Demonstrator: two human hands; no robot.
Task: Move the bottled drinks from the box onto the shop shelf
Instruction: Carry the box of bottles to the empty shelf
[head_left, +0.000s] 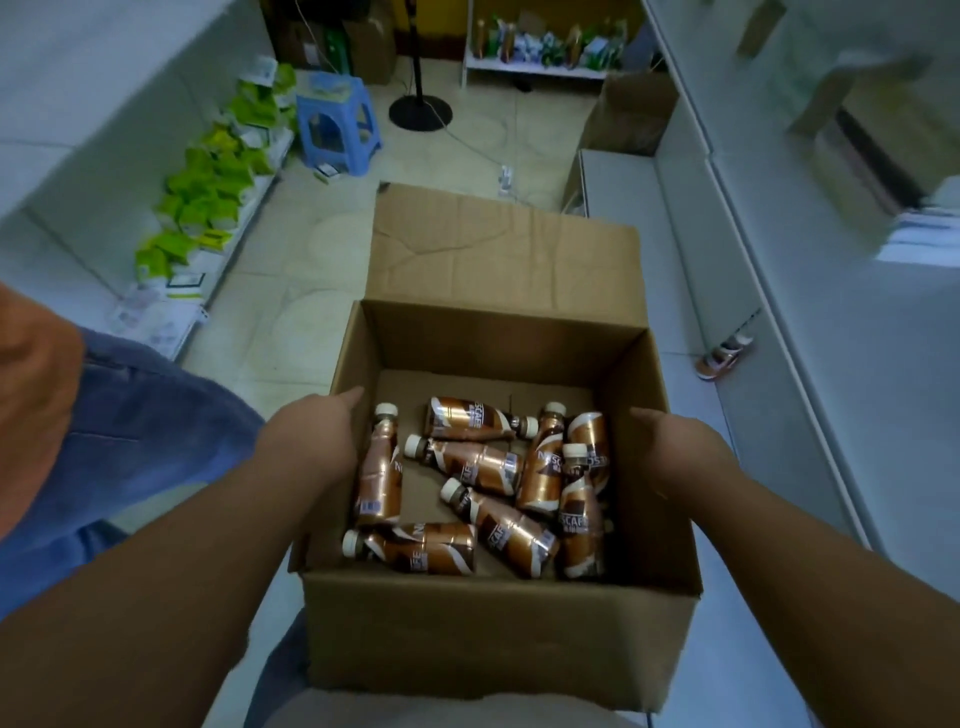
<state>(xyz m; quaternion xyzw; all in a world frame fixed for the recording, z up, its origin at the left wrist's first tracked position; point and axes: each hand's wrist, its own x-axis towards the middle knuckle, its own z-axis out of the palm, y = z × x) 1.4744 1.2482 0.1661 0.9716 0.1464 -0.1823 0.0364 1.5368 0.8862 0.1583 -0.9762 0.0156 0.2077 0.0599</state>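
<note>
1. Looking down through the head camera, I see an open cardboard box (498, 634) held between two bare forearms above a tiled shop floor (291, 291).
2. My left hand (311, 441) lies flat against the box's left wall, fingers stretched forward and not curled around anything I can see.
3. My right hand (675, 447) presses the right wall in the same way, fingers extended; I cannot tell whether any of them hook over the rim.
4. Bottled drinks (467, 467), copper-brown with pale caps, lie scattered on their sides on the bottom of the box, some overlapping at the right.
5. A white shop shelf (779, 322) runs along the right, mostly bare, with one bottle (724, 356) lying on a lower level.
6. Green packets (208, 197) line a low shelf at left, near a blue stool (335, 124).
</note>
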